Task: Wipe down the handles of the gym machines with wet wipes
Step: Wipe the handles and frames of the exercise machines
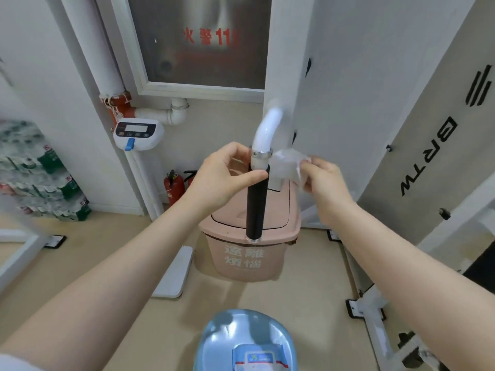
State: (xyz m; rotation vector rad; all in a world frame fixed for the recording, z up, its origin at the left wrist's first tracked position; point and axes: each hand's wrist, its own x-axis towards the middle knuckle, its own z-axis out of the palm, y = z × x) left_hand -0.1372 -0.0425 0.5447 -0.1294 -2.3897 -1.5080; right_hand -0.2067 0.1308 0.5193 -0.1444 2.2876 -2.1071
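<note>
The black foam handle [257,202] of the gym machine stands almost upright in the centre of the view. At its top there is a silver collar [261,154], and from there a white curved tube [268,129] goes up toward 1 o'clock to the white machine frame [348,76].

The left hand [227,178] is at 9 o'clock of the handle's upper end. Its fingers are curled: the thumb lies across the top of the black grip, touching it, and the other fingertips reach up near the silver collar. It seems to hold the handle lightly between thumb and fingers, but whether the fingers really touch the collar I cannot tell.

The right hand [324,180] is at 3 o'clock of the same upper end, a little apart from the tube. It pinches a crumpled white wet wipe [288,166] between the thumb and the fingertips. The wipe lies between this hand and the handle, and its left edge is just beside the collar; the picture is blurred there, so contact is not sure.

Behind and below the handle, at 6 o'clock of it, stands a pink lidded bin [241,263] with pale characters on its front. At 6 o'clock of the whole view is a blue plastic water jug [214,341]. Two red fire extinguishers [174,186] stand by the wall at 9 o'clock of the bin, and a white scale display [138,133] is on a post at 10 o'clock. Packed bottles [40,172] are stacked at the far left.
</note>
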